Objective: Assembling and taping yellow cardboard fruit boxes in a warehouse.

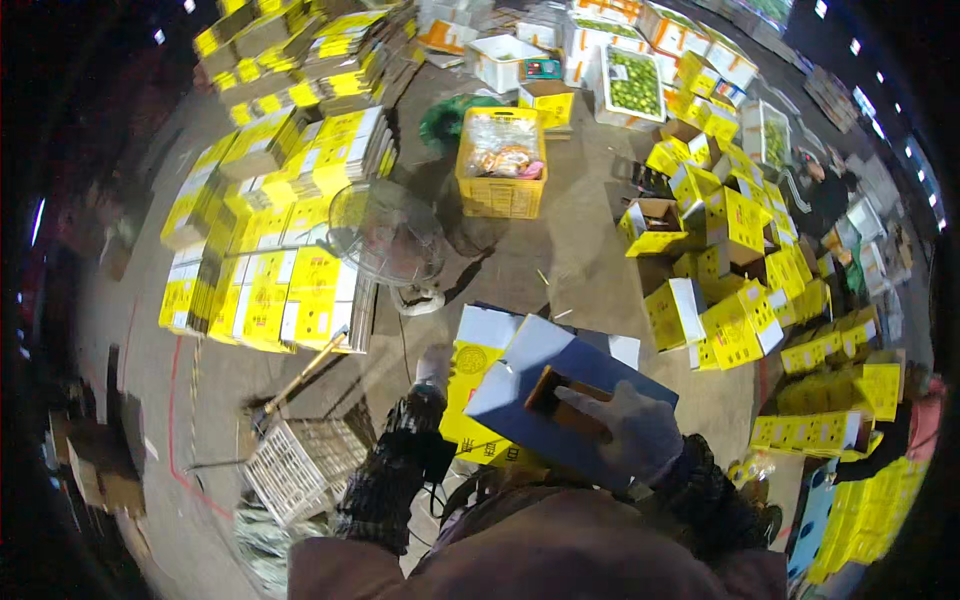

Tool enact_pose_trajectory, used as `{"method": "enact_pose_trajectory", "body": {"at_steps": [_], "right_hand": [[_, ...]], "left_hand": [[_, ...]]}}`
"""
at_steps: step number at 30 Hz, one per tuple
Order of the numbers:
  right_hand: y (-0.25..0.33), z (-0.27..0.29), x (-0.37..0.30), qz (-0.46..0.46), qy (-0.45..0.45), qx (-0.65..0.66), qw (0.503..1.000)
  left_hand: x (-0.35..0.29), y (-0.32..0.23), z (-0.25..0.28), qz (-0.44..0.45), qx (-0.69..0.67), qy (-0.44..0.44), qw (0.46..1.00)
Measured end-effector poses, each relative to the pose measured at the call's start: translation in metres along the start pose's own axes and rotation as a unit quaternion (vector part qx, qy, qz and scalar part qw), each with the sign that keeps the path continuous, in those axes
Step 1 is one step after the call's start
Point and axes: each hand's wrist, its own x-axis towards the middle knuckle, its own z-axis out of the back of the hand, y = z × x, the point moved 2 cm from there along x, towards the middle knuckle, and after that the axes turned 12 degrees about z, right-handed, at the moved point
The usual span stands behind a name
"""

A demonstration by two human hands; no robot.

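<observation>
I hold a yellow and white cardboard box [530,365] in front of my chest, its flaps partly unfolded. My left hand [434,366], in a white glove, grips its left edge. My right hand [632,428], also gloved, presses on a flap at the near right, fingers curled into a brown opening. Both forearms wear dark knitted sleeves.
Stacks of flat yellow cartons [270,230] fill the left. A standing fan [385,235] is ahead. A yellow crate [500,185] with bagged goods sits beyond it. Assembled yellow boxes [735,270] pile at right. A wire basket [300,462] lies at lower left. A person [820,190] crouches at right.
</observation>
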Motion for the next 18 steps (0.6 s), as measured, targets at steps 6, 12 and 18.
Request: {"method": "enact_pose_trajectory", "body": {"at_steps": [6,12,18], "right_hand": [[-0.019,0.035,-0.05,-0.048,0.083,0.025,0.995],[-0.08,-0.028,-0.206,-0.166,0.083,0.121,0.975],[-0.125,-0.2,-0.187,-0.227,-0.005,0.079,0.971]], "left_hand": [[-0.016,-0.041,-0.094,-0.148,0.474,-0.39,0.775],[-0.026,-0.038,-0.085,-0.177,0.56,-0.34,0.735],[-0.007,-0.033,-0.079,-0.025,0.521,-0.339,0.783]]}}
